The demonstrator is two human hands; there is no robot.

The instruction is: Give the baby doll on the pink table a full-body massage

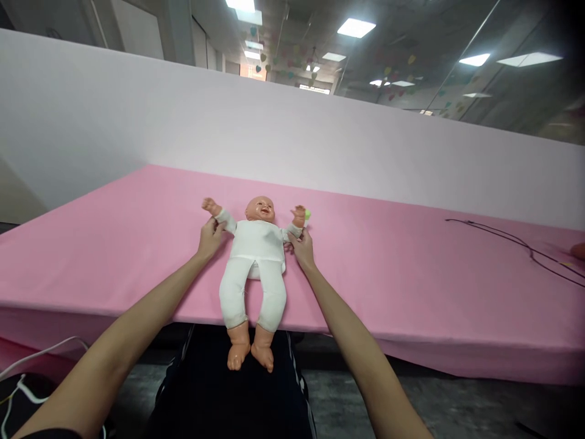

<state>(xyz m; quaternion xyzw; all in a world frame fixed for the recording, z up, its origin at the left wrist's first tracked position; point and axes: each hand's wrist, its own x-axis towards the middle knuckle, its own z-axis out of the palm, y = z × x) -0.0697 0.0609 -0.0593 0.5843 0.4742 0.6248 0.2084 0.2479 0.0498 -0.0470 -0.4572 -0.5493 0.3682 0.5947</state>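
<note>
A baby doll with a white cloth body lies face up on the pink table, its bare feet hanging past the front edge. My left hand is closed on the white sleeve of the doll's arm on the left of the view, just below the doll's hand. On the other side, my right hand grips the doll's other arm at the sleeve. Both doll arms are spread outward and raised. Beside the doll's hand on the right, a small yellow-green item shows partly.
A white partition stands behind the table. Thin dark cables lie at the right, near part of another person's hand at the frame edge. White cables hang at lower left.
</note>
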